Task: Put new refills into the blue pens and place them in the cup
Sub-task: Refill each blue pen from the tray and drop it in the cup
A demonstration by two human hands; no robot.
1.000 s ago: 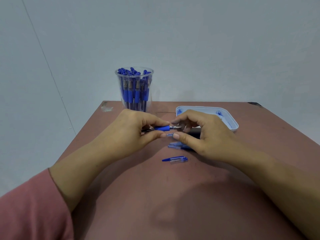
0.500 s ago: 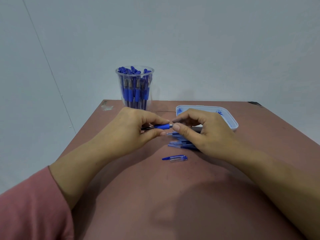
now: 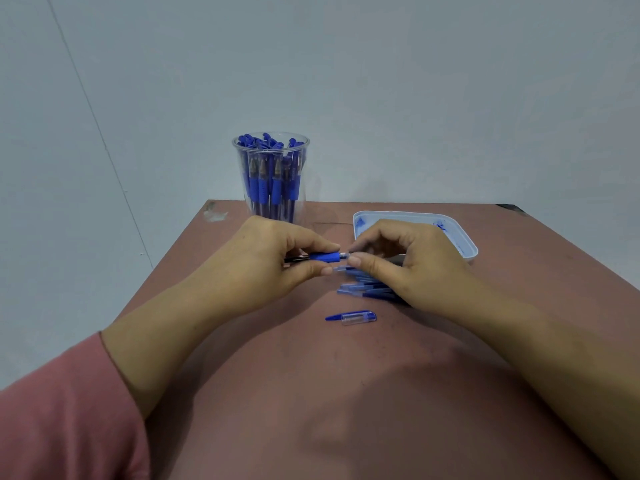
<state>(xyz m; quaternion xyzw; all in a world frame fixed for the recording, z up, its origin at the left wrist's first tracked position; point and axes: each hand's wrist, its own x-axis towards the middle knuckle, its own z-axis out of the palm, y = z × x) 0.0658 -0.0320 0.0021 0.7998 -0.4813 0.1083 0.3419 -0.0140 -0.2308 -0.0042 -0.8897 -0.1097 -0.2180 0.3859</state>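
A reddish-brown flat bench [image 3: 311,393] carries a clear plastic cup [image 3: 302,168] packed with upright blue pens at its far edge. Right of it lies a shallow white plastic tray [image 3: 398,214] smeared with blue ink. A loose bundle of blue pen parts [image 3: 363,289] lies mid-bench, and a clear pen cap with a blue clip [image 3: 353,317] lies alone just in front.

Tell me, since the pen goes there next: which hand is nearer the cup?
Left. The left hand is just in front of the cup; the right hand is farther off to its right, by the tray.

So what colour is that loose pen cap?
The cap is clear with a blue clip, head view.
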